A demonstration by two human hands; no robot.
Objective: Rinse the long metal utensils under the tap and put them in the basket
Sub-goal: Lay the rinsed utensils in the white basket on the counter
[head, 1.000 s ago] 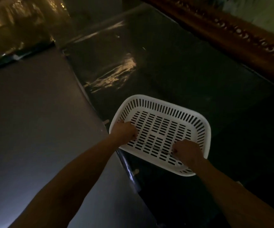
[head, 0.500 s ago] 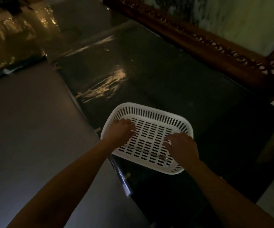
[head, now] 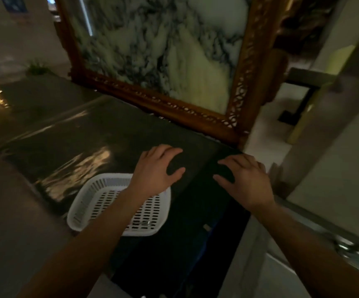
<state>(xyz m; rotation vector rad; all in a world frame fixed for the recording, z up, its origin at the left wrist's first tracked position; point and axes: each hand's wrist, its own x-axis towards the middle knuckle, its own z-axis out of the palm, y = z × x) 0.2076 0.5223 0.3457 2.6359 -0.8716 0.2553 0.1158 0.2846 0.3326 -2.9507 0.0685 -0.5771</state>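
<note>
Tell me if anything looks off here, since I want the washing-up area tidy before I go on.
Nothing looks spilled or broken. The white slotted plastic basket sits flat on the dark glossy counter, though it lies askew to the counter's edge. Both hands are open and empty.

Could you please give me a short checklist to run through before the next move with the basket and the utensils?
1. Both hands free: ok. The left hand and right hand are open, fingers spread, holding nothing.
2. Basket set down: ok. The white basket sits on the dark counter, untouched, with the left forearm passing above it.
3. Basket steady: cannot tell. It sits near the counter's edge, and the light is poor.
4. Utensils in basket: cannot tell. Something small glints on its floor; no long utensil is plainly visible.
5. Tap located: not ok. No tap or sink is in view.
6. Lighting: not ok. The scene is dim and blurred.
</note>
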